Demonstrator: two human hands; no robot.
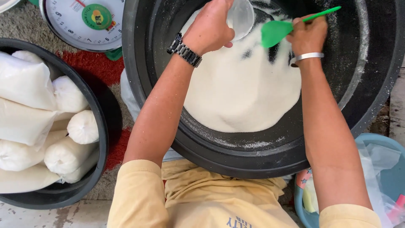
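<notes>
Nearest the camera, the person's yellow shirt (198, 202) is filling the bottom edge, and both bare forearms are reaching away from it into a large black tub (261, 156). A mound of white granular sugar (240, 93) is lying in the tub's bottom, with loose grains dusting the dark walls.

Farther in, the left hand (209, 29), with a metal wristwatch (184, 50) at its wrist, is curling its fingers closed around the mouth of a clear plastic bag (242, 17); the bag is sticking out past the fingertips, just above the sugar. The right hand (308, 36), with a silver bangle (308, 56) at its wrist, is gripping the thin handle of a green plastic scoop (275, 31) in a closed fist. The scoop's blade is lying to the left of those fingers, over the sugar's far edge and just beside the bag's opening.

To the left, a second black tub (90, 177) is holding filled white bags (29, 114) lying packed together. Beyond it, a white dial scale (84, 21) is standing on a red and grey mat (95, 67). At the lower right, a blue basin (390, 169) is holding crumpled clear plastic.
</notes>
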